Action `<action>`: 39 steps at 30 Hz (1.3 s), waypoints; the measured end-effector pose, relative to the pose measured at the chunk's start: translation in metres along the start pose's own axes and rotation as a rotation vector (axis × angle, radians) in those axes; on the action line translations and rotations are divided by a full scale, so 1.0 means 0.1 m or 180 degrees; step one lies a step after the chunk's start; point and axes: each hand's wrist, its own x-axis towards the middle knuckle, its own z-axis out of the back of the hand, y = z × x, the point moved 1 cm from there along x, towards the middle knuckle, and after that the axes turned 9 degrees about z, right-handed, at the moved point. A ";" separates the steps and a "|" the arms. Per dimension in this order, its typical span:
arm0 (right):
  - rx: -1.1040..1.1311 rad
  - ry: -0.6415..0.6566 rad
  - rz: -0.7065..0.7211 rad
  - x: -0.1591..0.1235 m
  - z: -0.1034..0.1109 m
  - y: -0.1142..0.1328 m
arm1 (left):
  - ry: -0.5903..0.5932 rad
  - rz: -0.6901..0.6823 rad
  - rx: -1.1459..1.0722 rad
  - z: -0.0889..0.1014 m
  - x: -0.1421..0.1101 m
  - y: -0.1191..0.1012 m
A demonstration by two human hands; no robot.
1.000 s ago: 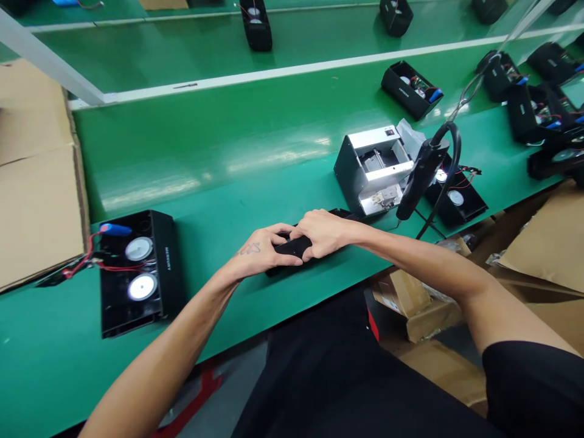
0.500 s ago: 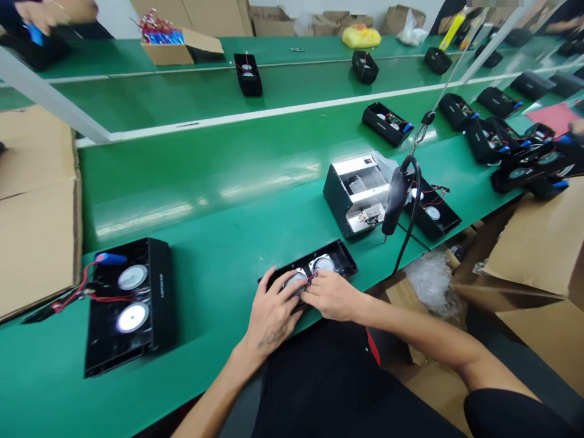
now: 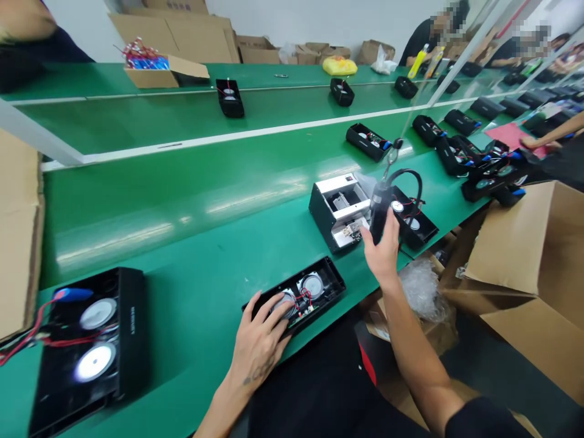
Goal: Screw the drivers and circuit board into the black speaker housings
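An open black speaker housing lies in front of me with two round speakers, red wires and a small circuit board inside. My left hand rests over its left end, fingers spread across the nearer speaker. To the right, my right hand is raised with thumb and fingers around a black electric screwdriver that hangs from a wire. The palm hides the screwdriver's lower end. Just behind it stands a black and silver box-shaped machine.
A larger-looking open housing with a blue battery is at the left. Another housing lies beyond the screwdriver. Cardboard boxes stand at the lower right. Several housings line the green bench, and co-workers are farther back.
My right hand has left the housing's wires and moved up and right to the screwdriver. My left hand stays on the housing. The view has shifted, showing more of the room.
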 end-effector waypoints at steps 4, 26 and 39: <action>0.0834 -0.0042 -0.0519 0.24 -0.04 -0.25 | -0.0073 0.0037 -0.0077 -0.01 0.01 0.02; 0.3579 0.0320 -0.1200 0.09 0.06 -0.13 | -0.0505 0.0064 -0.0365 -0.04 0.10 0.06; 0.2986 0.0044 -0.1053 -0.02 0.00 0.02 | -0.0568 -0.0163 -0.0254 -0.11 0.08 0.17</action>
